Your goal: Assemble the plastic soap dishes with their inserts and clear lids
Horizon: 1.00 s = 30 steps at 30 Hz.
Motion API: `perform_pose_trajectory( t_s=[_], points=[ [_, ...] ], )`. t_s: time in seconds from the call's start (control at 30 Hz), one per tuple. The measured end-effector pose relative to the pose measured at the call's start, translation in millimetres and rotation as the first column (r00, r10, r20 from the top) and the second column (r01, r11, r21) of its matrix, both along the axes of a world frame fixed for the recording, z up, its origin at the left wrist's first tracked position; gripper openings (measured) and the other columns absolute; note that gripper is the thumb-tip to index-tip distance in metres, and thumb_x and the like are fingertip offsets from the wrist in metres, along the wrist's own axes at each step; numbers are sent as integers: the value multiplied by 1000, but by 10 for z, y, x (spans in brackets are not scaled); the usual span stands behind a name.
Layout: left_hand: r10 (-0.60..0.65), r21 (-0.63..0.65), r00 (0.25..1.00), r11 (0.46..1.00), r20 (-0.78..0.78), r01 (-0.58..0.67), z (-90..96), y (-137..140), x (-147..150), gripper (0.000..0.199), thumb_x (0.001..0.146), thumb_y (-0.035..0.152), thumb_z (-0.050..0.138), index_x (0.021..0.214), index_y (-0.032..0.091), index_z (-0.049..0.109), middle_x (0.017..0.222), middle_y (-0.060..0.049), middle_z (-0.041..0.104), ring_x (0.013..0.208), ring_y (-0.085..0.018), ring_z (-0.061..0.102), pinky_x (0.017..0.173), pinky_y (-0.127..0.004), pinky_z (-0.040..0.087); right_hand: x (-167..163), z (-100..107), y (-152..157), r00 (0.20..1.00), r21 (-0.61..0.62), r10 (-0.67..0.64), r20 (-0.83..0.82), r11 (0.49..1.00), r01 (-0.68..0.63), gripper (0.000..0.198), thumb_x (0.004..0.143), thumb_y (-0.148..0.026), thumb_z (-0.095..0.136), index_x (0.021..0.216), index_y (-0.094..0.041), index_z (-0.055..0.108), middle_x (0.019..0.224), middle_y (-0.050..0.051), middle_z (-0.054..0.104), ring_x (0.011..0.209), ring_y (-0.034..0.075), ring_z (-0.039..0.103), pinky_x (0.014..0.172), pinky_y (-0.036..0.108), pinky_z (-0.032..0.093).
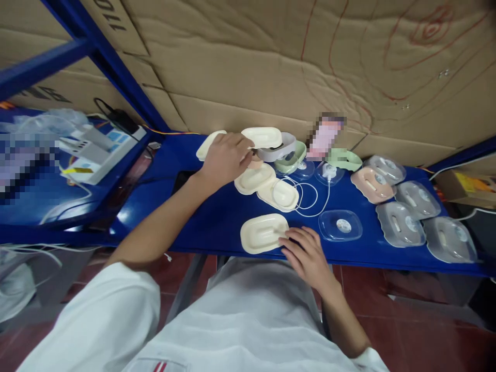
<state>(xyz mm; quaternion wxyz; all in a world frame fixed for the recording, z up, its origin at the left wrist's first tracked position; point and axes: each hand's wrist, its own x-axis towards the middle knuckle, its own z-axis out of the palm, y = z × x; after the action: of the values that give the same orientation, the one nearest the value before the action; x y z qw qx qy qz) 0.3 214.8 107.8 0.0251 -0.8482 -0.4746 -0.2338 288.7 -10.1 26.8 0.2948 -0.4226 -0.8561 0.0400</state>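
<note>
My left hand (228,159) reaches over a group of parts at the back of the blue table, fingers bent and closed. Its fingertips meet the left corner of a cream plastic dish (264,137); what they grip is hidden. Two more cream dishes (253,179) lie below it, and another cream dish (210,145) is partly behind the hand. Close to the front edge, my right hand (306,254) has its fingers on the right rim of a shallow oval cream dish (260,235). That dish lies flat with its hollow upward.
A lilac frame (279,150) and green frames (343,159) lie at the back. A white cable (318,207) loops across the middle. Clear covers (337,227) with round labels lie to the right, near a peach part (372,185). A power strip (103,155) stands left.
</note>
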Motion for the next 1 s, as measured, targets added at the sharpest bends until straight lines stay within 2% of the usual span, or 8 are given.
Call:
perform_pose_trajectory(
  t_s=[0.07,0.23,0.43,0.57,0.67,0.8,0.9,1.0],
  points=[
    [-17,-16,999,1000,-27,17,-36,31,126,32,109,35,51,124,16,72,127,-16,75,123,-35,68,106,-51,48,193,-29,-27,993,26,-119,-13,992,120,31,109,-19,65,139,-26,69,135,9,75,132,25,68,120,51,46],
    [6,57,998,998,-55,-3,-137,41,490,41,109,40,63,144,18,61,160,-16,56,144,-34,50,121,-60,32,670,-148,-45,934,21,-356,-2,934,356,33,111,-28,62,143,-30,69,142,10,71,137,31,65,119,56,48],
    [-53,-16,998,998,-21,53,-160,217,728,19,107,29,65,120,18,72,155,-12,61,142,-29,48,127,-61,23,889,-175,163,914,-134,-399,-81,913,386,41,112,-43,60,151,-32,65,160,11,58,150,32,56,125,59,50],
    [-60,-34,991,997,116,64,-114,148,716,21,104,32,69,122,22,74,139,-8,72,135,-30,59,123,-56,29,880,-133,302,921,-167,-383,-74,915,367,51,112,-42,59,161,-31,54,171,13,46,162,32,45,131,60,45],
    [-147,3,971,989,188,149,-62,-184,585,22,105,33,68,124,22,73,130,-6,77,128,-28,66,117,-51,37,795,-91,292,927,-72,-363,-94,931,358,54,111,-36,62,163,-31,50,172,14,44,164,33,42,131,61,45],
    [-303,197,942,942,142,273,-123,-1030,332,19,108,28,67,126,22,70,122,-7,81,122,-26,72,122,-51,37,577,-54,137,934,91,-309,-178,940,328,64,106,-29,70,165,-33,46,168,16,47,157,35,50,124,61,51],
    [-289,233,953,937,94,261,-304,-1660,200,22,104,16,70,124,26,70,116,-3,84,115,-24,74,129,-53,31,379,-37,36,968,138,-184,-171,968,209,65,102,-28,76,161,-35,49,170,14,46,156,35,50,122,59,53],
    [-223,204,967,959,127,194,-535,-2036,151,27,100,13,73,125,24,71,112,-4,84,112,-24,75,129,-54,34,199,-13,38,994,97,-53,-94,993,62,57,101,-31,77,154,-34,57,170,12,47,158,35,47,122,57,53]
  ],
)
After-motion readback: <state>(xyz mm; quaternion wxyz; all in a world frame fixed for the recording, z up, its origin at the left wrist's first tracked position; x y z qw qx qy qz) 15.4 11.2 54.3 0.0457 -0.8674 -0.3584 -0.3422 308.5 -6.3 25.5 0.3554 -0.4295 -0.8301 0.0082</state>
